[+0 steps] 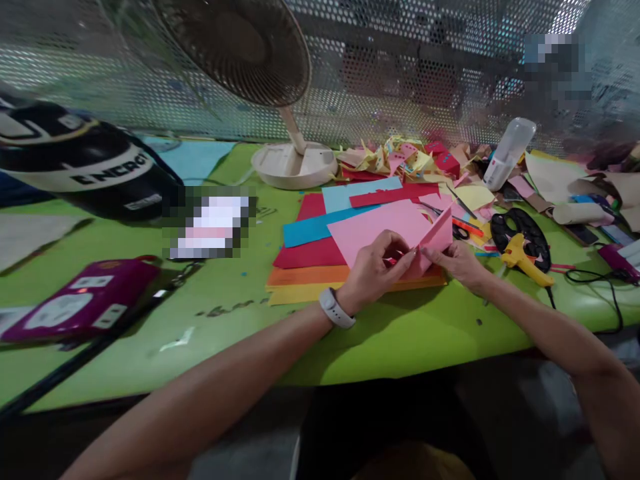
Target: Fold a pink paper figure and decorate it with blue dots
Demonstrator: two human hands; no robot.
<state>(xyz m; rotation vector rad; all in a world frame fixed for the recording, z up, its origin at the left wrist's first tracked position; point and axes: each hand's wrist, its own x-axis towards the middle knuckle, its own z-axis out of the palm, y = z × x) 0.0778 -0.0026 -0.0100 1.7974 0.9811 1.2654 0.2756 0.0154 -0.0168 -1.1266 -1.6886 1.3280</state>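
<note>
Left hand (pixel 373 270) and right hand (pixel 463 265) pinch close together, fingers (pixel 391 239) bent.

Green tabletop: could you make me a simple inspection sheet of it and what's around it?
Surface: glossy lime-green tabletop, with dark marks left of the papers.
Things in hand: light-pink paper, its right part raised, above flat red, blue and orange sheets.
Clutter: heap of mostly yellow paper scraps; yellow gun-shaped tool.
Hands: left hand and right hand both hold the light-pink paper.
Cables: thin black cable looping at far right.
Surroundings: round-headed electric fan; perforated metal screen behind.
</note>
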